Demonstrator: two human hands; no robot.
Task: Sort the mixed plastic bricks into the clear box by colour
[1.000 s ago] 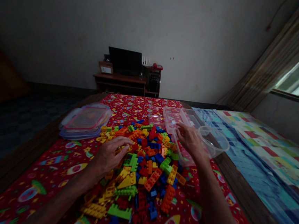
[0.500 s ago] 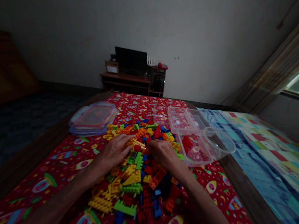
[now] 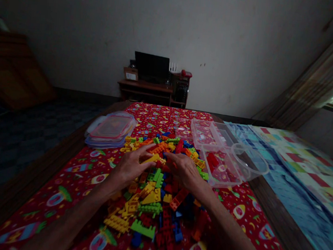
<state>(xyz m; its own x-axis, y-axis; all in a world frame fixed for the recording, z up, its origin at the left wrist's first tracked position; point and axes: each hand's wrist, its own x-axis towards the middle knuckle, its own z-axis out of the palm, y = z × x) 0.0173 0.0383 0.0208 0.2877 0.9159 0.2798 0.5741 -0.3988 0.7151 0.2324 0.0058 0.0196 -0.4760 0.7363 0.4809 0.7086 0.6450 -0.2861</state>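
Observation:
A heap of toy building blocks (image 3: 150,209) in yellow, green, red, orange and blue is spread over the red patterned tablecloth. My left hand (image 3: 129,164), at the heap's left side, has a yellow building block (image 3: 151,159) between thumb and fingers, a little above the other pieces. Across from it, my right hand (image 3: 184,169) is bent over the heap with its fingers curled down. A bit of red shows under those fingers, but whether it is gripped is hidden. The two hands are close together, with a narrow gap between their fingertips.
Right of the heap sits a clear divided box (image 3: 222,182) with red blocks in one compartment. A round clear tub (image 3: 263,164) stands beside it. Stacked lids (image 3: 110,130) lie at the left. Beyond the table's right edge is a bed (image 3: 304,183).
A yellow block has come up from the heap in my left hand. My right hand stays over the heap, its fingers slightly shifted. The whole view has swung a little to the left.

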